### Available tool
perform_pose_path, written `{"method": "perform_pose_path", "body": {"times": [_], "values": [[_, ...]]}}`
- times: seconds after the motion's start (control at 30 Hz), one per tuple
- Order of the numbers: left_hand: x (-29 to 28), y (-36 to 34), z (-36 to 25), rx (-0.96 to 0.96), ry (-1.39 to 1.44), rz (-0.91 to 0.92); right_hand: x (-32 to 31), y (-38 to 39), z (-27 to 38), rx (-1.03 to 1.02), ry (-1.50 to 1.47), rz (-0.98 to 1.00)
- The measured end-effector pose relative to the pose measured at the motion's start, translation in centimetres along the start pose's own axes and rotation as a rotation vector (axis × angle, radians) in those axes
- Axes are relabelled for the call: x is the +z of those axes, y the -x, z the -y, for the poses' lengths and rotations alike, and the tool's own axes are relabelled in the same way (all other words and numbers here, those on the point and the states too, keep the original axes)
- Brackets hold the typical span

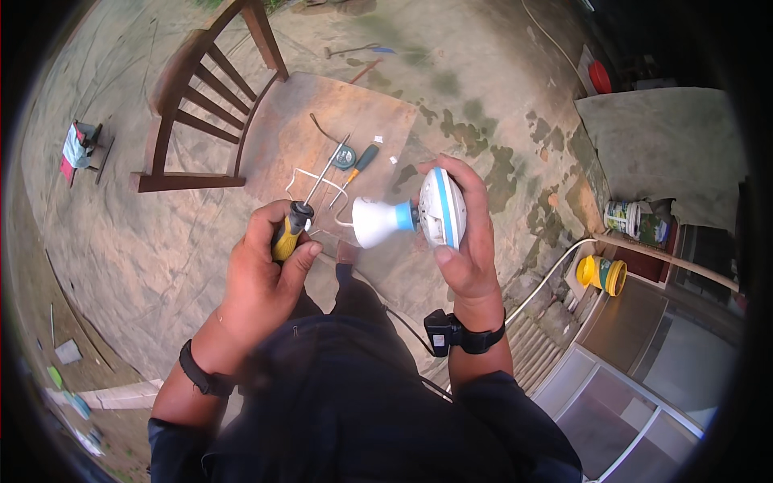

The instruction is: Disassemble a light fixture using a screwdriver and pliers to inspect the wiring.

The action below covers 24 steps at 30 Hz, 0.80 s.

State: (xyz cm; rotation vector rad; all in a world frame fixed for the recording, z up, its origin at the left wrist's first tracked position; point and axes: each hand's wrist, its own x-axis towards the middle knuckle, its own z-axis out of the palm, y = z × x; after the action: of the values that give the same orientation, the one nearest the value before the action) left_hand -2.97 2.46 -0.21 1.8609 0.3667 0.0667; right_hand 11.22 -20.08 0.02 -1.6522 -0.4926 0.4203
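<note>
Our left hand [266, 262] curls tightly round a yellow-and-black screwdriver [287, 237]; our right hand [473, 253], half-open, cups a white-and-blue round device [439, 211] near the wooden chair [302, 105]. On its seat we count one tape measure [345, 157] and one green-handled screwdriver [365, 158]. Rightward, a yellow bucket [593, 274] neighbours a labelled white bucket [620, 217], its print and contents seemingly too small to read.

Screwdriver [302, 212] and white-blue round device [440, 209], both held in the air.
The screwdriver, with yellow-black handle [284, 243], is left of the device, its shaft [328, 169] pointing forward; the device's white cone [374, 223] is directed to the screwdriver.
</note>
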Motion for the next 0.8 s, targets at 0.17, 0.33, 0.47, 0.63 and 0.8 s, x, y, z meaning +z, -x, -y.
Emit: {"method": "perform_pose_path", "body": {"times": [0.17, 0.33, 0.47, 0.63, 0.8], "values": [[-2.0, -0.8, -0.8, -0.020, 0.011, -0.026, -0.8, 0.1, -0.1, -0.026, 0.050, 0.032], [-4.1, -1.7, -3.5, 0.156, 0.078, 0.000, -0.7, 0.1, 0.1, -0.067, 0.081, 0.000], [-4.6, -2.3, -4.8, 0.188, 0.246, 0.012, -0.7, 0.1, 0.3, -0.061, 0.089, 0.001], [-4.0, -3.4, -5.1, 0.378, 0.052, 0.063, -0.5, -0.1, 0.6, -0.073, 0.105, 0.018], [-3.7, -4.0, -5.3, 0.411, 0.002, 0.053, -0.6, -0.3, 0.5, -0.074, 0.086, 0.022]]}}
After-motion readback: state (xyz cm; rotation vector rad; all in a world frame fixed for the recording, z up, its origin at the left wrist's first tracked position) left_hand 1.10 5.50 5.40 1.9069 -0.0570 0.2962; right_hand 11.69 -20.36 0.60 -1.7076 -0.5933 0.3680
